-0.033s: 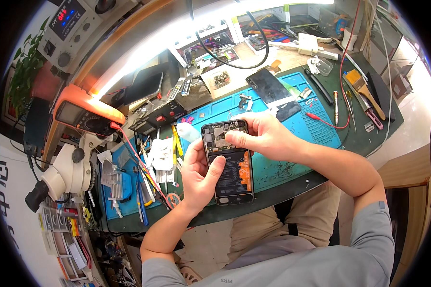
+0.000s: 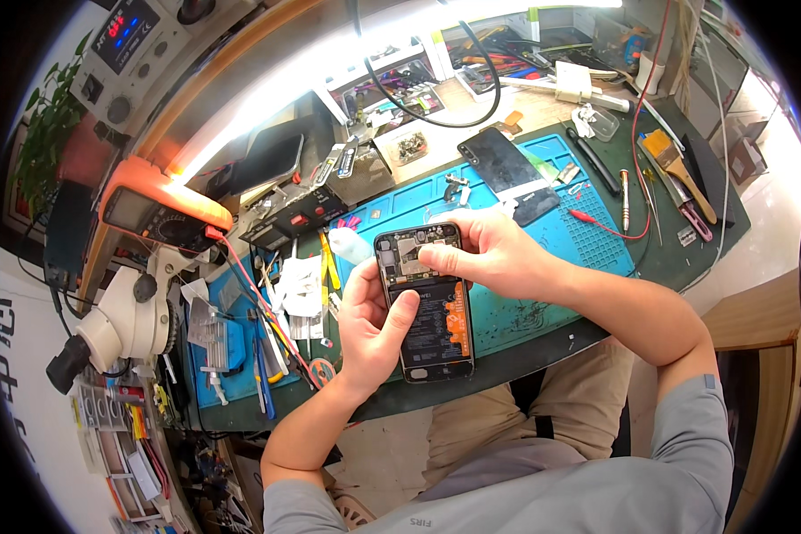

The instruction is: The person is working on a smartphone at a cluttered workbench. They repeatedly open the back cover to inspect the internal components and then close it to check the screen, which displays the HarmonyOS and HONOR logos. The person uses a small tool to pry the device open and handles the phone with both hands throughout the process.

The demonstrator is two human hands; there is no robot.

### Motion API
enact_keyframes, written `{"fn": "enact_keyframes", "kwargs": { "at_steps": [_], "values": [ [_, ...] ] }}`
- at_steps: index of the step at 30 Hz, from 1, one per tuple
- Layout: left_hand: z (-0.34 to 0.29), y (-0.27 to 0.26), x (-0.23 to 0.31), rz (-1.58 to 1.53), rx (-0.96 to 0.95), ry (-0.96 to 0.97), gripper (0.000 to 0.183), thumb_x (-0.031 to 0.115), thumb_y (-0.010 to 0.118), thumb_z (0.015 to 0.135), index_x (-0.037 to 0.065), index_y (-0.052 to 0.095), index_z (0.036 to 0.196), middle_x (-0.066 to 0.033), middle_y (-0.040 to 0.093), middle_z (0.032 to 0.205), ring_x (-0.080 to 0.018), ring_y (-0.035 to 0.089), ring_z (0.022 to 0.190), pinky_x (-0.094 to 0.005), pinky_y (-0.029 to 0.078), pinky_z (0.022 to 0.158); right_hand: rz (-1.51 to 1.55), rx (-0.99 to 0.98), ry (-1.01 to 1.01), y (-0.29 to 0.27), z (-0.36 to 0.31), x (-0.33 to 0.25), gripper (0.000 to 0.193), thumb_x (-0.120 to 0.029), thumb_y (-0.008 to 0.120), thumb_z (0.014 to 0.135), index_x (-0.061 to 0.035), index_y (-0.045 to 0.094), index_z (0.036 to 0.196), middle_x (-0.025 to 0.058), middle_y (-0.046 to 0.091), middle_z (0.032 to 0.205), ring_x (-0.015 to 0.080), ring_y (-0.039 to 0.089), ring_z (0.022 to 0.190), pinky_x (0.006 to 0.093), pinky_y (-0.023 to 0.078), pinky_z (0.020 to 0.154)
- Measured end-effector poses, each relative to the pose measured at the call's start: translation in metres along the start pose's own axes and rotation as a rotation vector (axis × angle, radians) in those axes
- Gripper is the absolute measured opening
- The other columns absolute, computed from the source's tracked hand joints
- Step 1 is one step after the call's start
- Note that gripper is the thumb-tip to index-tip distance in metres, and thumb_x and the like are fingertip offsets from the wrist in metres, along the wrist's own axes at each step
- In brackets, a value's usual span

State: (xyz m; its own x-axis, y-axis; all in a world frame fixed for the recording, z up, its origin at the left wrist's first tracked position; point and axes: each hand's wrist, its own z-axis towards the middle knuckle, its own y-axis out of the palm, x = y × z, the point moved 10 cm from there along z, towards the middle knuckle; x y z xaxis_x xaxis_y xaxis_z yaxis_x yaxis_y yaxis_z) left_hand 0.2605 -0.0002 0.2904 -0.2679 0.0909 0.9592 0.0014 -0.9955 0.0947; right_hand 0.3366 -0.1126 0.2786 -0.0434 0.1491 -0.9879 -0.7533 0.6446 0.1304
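An opened smartphone (image 2: 436, 325) is held up over the front of the bench, its circuit board and metal shield at the top, a black battery with an orange label below. My left hand (image 2: 372, 325) is closed around its left edge, thumb lying on the battery. At the top right my right hand (image 2: 498, 254) grips the phone, its thumb pressed on the shield plate; the fingers behind are hidden. Beneath lies a blue work mat (image 2: 525, 311). Beyond my right hand rests a dark phone back cover (image 2: 498, 160), with another dark panel (image 2: 537, 205) beside it.
On the left stand an orange multimeter (image 2: 165, 209), a white microscope (image 2: 120, 325) and a blue tool tray (image 2: 227, 343). A white bottle (image 2: 350, 245) is just past the phone. To the right lie a brush (image 2: 676, 169), a screwdriver (image 2: 625, 200) and a red probe (image 2: 587, 216) on its cable.
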Motion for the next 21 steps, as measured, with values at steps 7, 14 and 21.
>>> {"fn": "enact_keyframes", "kwargs": {
  "at_steps": [7, 14, 21],
  "values": [
    [-0.001, -0.002, -0.006, 0.005, -0.004, -0.07, 0.035, 0.012, 0.063, 0.1, -0.003, 0.051, 0.129, -0.0065, 0.063, 0.117, -0.0092, 0.059, 0.103, -0.0257, 0.048, 0.091, -0.141, -0.093, 0.001, 0.012, -0.002, -0.003, 0.028, -0.023, 0.064, 0.101, 0.0007, 0.064, 0.115, -0.0025, 0.065, 0.094, 0.003, 0.055, 0.085, 0.0234, 0.048, 0.074],
    [-0.001, -0.001, -0.004, 0.001, 0.024, -0.061, 0.027, 0.011, 0.061, 0.101, -0.001, 0.054, 0.124, -0.0046, 0.064, 0.113, -0.008, 0.059, 0.099, -0.024, 0.049, 0.086, -0.11, -0.094, 0.041, 0.015, -0.002, 0.01, 0.03, -0.024, 0.064, 0.101, 0.0013, 0.065, 0.117, -0.0016, 0.067, 0.095, 0.0037, 0.057, 0.087, 0.0248, 0.05, 0.076],
    [-0.006, 0.005, -0.013, 0.019, -0.03, -0.14, 0.02, 0.011, 0.062, 0.101, 0.0, 0.056, 0.117, -0.0017, 0.063, 0.102, -0.0047, 0.057, 0.089, -0.0214, 0.048, 0.077, -0.251, -0.033, -0.001, 0.01, -0.002, -0.003, 0.024, -0.025, 0.072, 0.096, -0.0011, 0.067, 0.096, -0.002, 0.065, 0.083, 0.0026, 0.055, 0.076, 0.0231, 0.046, 0.065]
  ]
}}
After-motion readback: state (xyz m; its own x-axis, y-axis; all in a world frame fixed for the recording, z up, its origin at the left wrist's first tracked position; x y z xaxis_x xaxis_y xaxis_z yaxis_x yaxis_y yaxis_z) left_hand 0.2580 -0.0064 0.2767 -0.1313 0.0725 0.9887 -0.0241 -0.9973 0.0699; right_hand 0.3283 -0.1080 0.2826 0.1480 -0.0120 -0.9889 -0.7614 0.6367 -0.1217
